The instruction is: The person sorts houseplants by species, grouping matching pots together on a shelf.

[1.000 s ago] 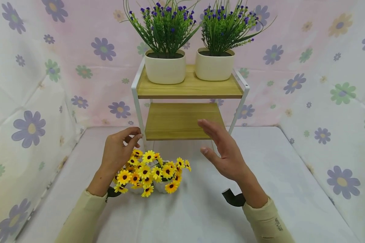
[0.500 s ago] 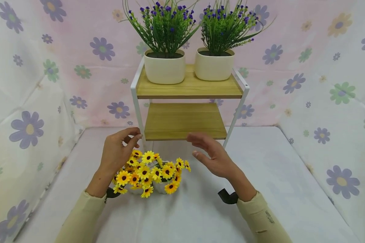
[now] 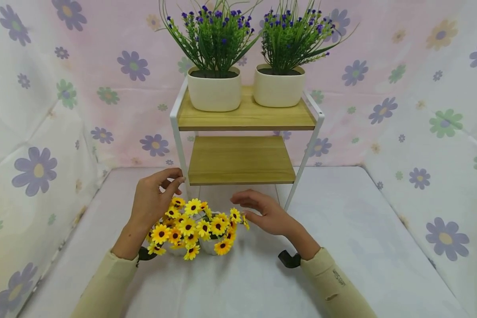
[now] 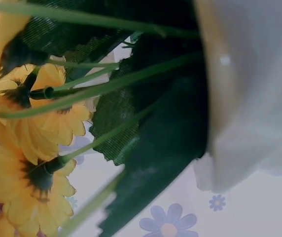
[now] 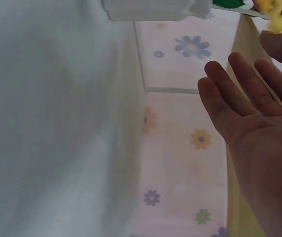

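Note:
Two small white pots of yellow artificial flowers stand side by side on the table; in the head view the flower heads (image 3: 187,227) partly hide the right pot (image 3: 209,247). My left hand (image 3: 153,194) hovers over the left flowers with loosely curled fingers, its fingertips overlapping the shelf's left leg. In the left wrist view, green stems and yellow flowers (image 4: 30,197) lie beside a white pot wall (image 4: 254,98). My right hand (image 3: 268,214) is at the right edge of the flowers, palm inward, fingers relaxed and holding nothing; its thumb tip is right at a flower.
A two-tier wooden shelf (image 3: 242,159) with white legs stands behind the flowers. Its top board (image 3: 246,117) carries two cream pots (image 3: 214,92) of purple-flowered plants. Flower-printed cloth (image 3: 131,110) encloses the white table (image 3: 342,229) at the back and sides.
My right hand has moved left and down from in front of the lower shelf board to the flowers' right edge. My left hand has stayed almost still.

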Action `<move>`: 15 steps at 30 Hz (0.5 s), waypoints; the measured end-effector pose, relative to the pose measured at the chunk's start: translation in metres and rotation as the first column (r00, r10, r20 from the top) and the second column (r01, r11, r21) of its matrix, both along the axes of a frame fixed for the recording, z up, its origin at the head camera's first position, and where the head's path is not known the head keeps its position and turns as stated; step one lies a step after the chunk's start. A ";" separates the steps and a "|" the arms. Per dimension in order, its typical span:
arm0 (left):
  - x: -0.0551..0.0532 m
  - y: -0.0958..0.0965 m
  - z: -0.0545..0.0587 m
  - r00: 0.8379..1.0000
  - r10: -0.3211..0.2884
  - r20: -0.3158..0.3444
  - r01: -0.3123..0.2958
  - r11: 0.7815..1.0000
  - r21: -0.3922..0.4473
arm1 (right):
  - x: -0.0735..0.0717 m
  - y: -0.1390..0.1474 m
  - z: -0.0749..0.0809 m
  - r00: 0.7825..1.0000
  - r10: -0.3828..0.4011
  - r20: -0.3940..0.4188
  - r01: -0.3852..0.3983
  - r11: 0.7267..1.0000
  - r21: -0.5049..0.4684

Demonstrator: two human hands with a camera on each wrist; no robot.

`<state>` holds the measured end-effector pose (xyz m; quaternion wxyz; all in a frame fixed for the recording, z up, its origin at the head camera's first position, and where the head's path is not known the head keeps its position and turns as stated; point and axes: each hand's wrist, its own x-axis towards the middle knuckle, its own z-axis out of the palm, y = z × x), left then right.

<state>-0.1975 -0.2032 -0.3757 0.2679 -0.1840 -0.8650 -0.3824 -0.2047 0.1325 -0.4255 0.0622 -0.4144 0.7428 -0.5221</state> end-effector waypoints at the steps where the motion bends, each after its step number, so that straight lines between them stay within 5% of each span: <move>1: 0.000 0.000 0.000 1.000 0.002 0.001 -0.002 1.000 0.001 | -0.001 -0.001 -0.003 1.000 0.005 0.010 -0.005 1.000 0.014; 11: 0.000 0.000 -0.001 1.000 0.000 -0.004 0.000 1.000 0.003 | -0.001 -0.011 -0.023 0.998 0.023 0.055 -0.034 0.975 0.219; 15: 0.000 0.000 0.000 1.000 -0.004 -0.016 0.004 1.000 0.005 | 0.000 -0.018 -0.028 0.995 0.054 0.089 -0.074 0.970 0.231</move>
